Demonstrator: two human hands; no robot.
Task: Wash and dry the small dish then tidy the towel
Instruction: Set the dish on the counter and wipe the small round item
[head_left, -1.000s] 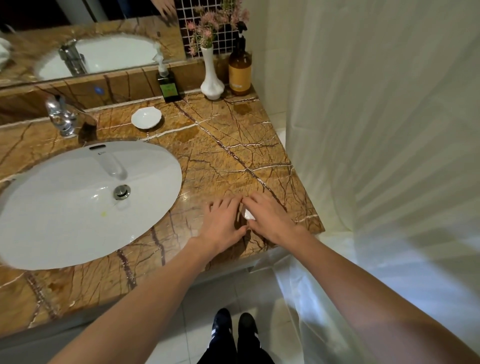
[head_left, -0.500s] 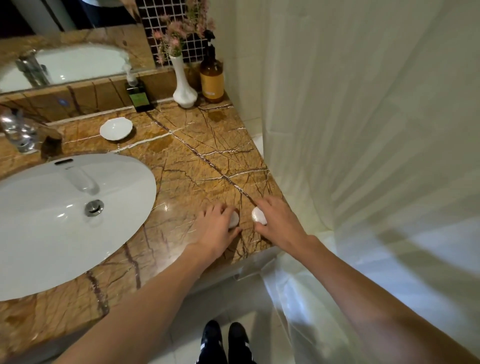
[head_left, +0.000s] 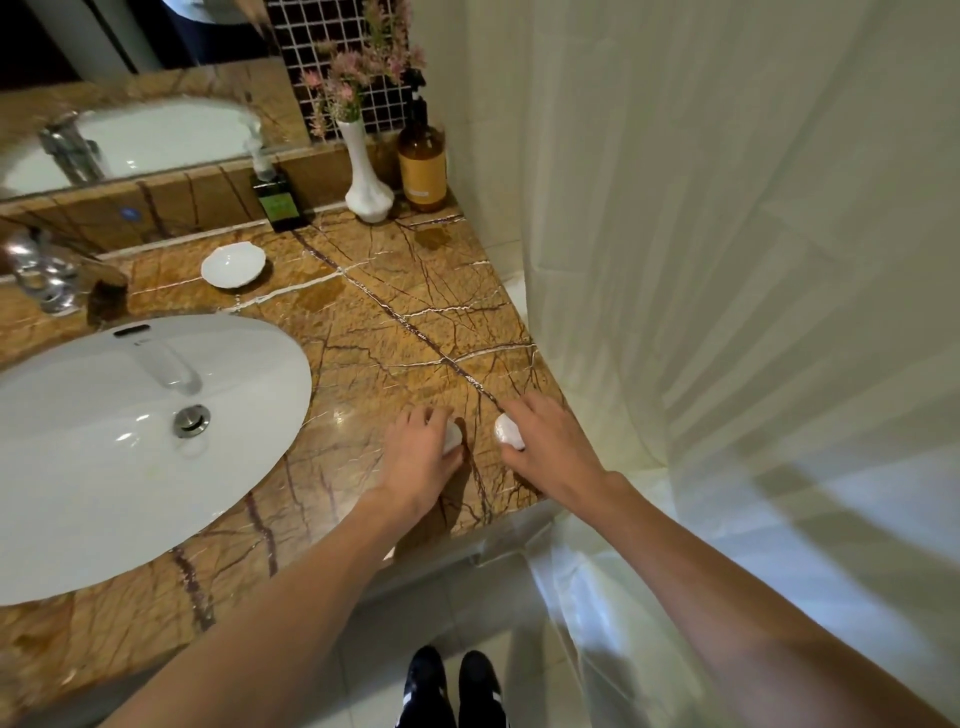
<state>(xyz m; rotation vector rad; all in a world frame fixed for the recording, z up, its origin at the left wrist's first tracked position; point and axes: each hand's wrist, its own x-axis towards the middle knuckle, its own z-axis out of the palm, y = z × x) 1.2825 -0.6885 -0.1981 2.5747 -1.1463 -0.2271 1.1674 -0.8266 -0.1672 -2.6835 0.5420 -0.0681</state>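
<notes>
The small white dish (head_left: 234, 265) sits upright on the brown marble counter (head_left: 395, 322), at the back near the faucet (head_left: 41, 270), far from both hands. My left hand (head_left: 423, 452) rests on the counter's front right corner, fingers closed on a small white lump (head_left: 453, 436). My right hand (head_left: 550, 447) lies just to its right, fingers closed on a second small white lump (head_left: 506, 430). A narrow gap separates the two lumps. They are too small to tell whether they are cloth or something else. No spread-out towel is in view.
A white oval sink (head_left: 104, 467) fills the counter's left side. At the back stand a green soap bottle (head_left: 278, 200), a white vase (head_left: 366, 176) with pink flowers and an amber pump bottle (head_left: 422, 161). A white shower curtain (head_left: 727, 260) hangs close on the right.
My hands were pressed together over one white spot a second ago. They have drawn apart, each holding a white lump. The view has shifted right.
</notes>
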